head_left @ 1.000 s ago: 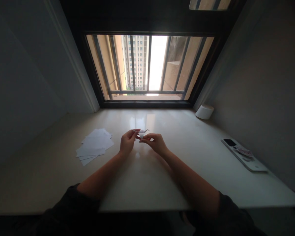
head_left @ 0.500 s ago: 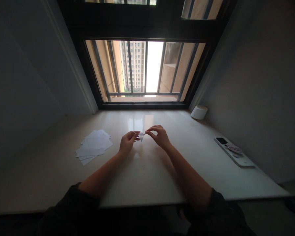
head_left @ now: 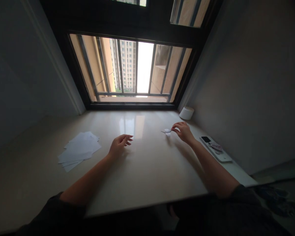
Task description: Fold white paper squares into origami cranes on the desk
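My right hand [head_left: 183,131] pinches one end of a small folded white paper [head_left: 167,131], which is held just over the pale tabletop, right of the middle. Nothing shows in my left hand [head_left: 120,143]; its fingers are slightly bent and apart above the table. A stack of white paper sheets [head_left: 80,149], loosely fanned, lies on the table to the left of my left hand.
A white phone [head_left: 220,154] with a round attachment lies at the right by the wall. Near the window's right corner stands a small white cup-like object [head_left: 186,113]. The barred window [head_left: 132,106] rises behind the table [head_left: 137,183].
My left hand has let go of the folded paper. My right hand has moved away to the right with it, and the view has turned rightward.
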A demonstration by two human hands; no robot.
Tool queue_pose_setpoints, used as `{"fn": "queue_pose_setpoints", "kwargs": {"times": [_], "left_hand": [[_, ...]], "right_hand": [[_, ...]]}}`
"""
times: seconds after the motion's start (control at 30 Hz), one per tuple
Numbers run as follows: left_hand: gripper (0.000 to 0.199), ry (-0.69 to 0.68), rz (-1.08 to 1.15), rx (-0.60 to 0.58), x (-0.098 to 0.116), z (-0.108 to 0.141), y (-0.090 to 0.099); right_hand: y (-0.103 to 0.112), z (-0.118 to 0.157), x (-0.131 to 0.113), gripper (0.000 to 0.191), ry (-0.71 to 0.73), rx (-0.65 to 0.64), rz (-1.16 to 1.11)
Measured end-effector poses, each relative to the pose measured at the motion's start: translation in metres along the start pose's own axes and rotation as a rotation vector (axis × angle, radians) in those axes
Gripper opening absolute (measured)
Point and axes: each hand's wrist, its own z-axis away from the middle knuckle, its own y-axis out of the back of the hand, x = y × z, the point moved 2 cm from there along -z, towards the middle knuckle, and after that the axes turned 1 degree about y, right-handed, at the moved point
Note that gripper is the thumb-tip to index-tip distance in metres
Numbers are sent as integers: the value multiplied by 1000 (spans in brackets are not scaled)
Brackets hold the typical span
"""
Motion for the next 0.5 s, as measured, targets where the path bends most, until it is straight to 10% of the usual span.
{"fn": "queue_pose_setpoints", "kwargs": {"times": [0.5], "left_hand": [[43, -1, 52, -50, -1, -1, -3]], "right_hand": [[-12, 27, 30, 19, -113, -73, 65]]}}
